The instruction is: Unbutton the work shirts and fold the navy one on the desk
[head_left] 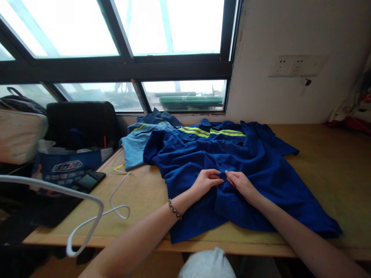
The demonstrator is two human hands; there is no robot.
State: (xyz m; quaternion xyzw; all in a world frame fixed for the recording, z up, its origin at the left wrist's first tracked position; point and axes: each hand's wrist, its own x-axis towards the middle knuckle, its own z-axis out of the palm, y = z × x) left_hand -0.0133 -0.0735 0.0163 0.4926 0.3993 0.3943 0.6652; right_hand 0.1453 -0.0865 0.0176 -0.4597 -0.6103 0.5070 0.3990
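Note:
A dark blue work shirt (191,158) with yellow-and-silver reflective strips across its chest lies spread on the wooden table, collar toward the window. At the middle of its button front, my left hand (206,181) pinches the cloth, thumb and fingers almost together. Facing it a short gap away, my right hand (240,183) has its fingertips closed on the other side of the same front. A button shows just above my hands; whether another sits between my fingertips is too small to tell. Beneath the shirt's left shoulder lies a light blue garment (135,148).
White cable (87,193) loops over the table's (147,193) left part and hangs in the near left. A phone (90,180) and a blue printed bag (68,166) are beside the left edge. Wall sockets (295,65) are at the right, beyond the window (174,27).

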